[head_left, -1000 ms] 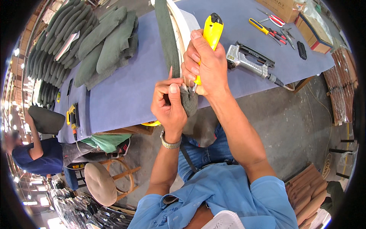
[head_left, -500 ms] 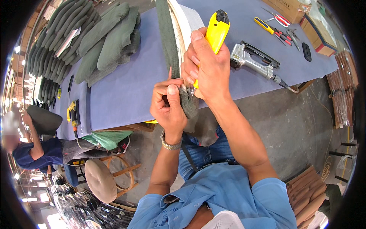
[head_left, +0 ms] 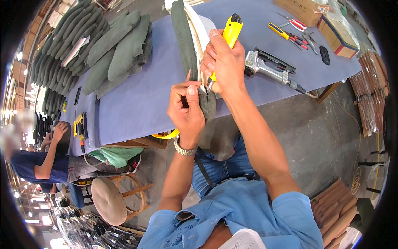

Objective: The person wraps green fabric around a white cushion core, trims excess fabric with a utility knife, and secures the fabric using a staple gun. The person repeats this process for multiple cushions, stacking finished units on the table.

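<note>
My right hand is closed round a yellow utility knife. Its black end points up and away from me, and its metal tip is down at the near end of a long curved piece. That piece has a dark green fabric pad along its left side and a pale frame on the right. My left hand, with a metal watch on the wrist, grips the near end of the pad, thumb raised and fingers bent. My fingers partly hide the spot under the knife tip.
On the blue-grey table, a staple gun lies to the right, with pliers and cardboard boxes beyond. Green pads are stacked left. A co-worker works at far left near a round stool.
The knife and my right hand have shifted slightly left, the knife more upright. My left hand keeps its grip. The co-worker has lowered a dark panel toward the table.
</note>
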Action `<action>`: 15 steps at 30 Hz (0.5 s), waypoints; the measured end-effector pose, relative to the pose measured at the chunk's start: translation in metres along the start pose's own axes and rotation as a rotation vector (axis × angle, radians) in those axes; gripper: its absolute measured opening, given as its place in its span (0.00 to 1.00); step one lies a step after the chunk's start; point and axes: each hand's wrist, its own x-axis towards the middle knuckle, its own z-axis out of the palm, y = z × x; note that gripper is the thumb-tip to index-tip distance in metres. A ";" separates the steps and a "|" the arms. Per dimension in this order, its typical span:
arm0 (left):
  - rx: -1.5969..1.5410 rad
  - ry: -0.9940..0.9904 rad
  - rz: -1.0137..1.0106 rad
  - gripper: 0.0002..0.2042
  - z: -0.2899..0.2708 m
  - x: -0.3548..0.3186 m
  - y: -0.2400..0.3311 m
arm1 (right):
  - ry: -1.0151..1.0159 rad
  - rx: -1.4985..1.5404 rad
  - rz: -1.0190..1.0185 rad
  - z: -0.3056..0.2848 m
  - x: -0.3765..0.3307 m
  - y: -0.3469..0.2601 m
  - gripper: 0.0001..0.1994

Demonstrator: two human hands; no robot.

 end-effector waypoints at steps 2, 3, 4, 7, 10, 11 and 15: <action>0.107 -0.102 0.155 0.04 -0.003 0.011 -0.007 | -0.040 -0.007 0.005 -0.005 0.006 -0.002 0.09; 0.165 -0.151 0.236 0.04 -0.005 0.017 -0.007 | -0.041 -0.008 0.010 -0.004 0.006 -0.003 0.09; 0.229 -0.172 0.224 0.08 -0.008 0.020 -0.001 | -0.043 -0.008 0.016 -0.003 0.005 -0.003 0.09; 0.458 -0.305 0.211 0.26 -0.016 0.043 0.025 | -0.029 0.001 -0.001 -0.001 0.002 0.001 0.09; 0.751 -0.411 0.394 0.27 -0.024 0.054 0.031 | -0.035 0.021 -0.017 0.010 -0.007 0.009 0.10; 0.689 -0.380 0.353 0.27 -0.029 0.053 0.027 | -0.045 0.026 -0.015 0.012 -0.009 0.012 0.10; 0.369 -0.280 0.147 0.28 -0.033 0.045 0.009 | -0.064 0.024 0.008 0.019 -0.014 0.018 0.11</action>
